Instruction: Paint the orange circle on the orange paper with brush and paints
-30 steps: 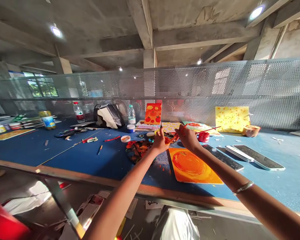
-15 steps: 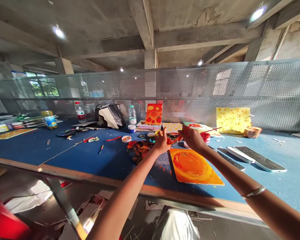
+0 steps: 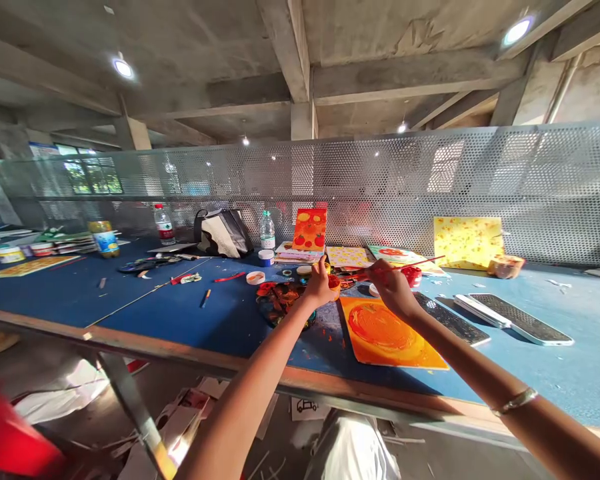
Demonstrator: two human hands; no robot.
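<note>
Here on the blue, paint-flecked surface (image 3: 130,293), right above an orange painted board (image 3: 390,333), the right hand (image 3: 393,287) grips a thin paintbrush (image 3: 420,264), nearly level, tip pointing left at a small paint cup (image 3: 334,285) pinched in the left hand (image 3: 320,285), hands close but apart!

The right hand (image 3: 393,285) pinches a thin paintbrush (image 3: 410,264), its long red handle slanting up to the right and its tip reaching toward a small round object (image 3: 334,285) coated in orange-red paint, held in the left hand's (image 3: 320,285) fingers. Below them, an orange painted board (image 3: 387,333) lies flat and angled near the front edge of the blue bench (image 3: 530,373).
</note>
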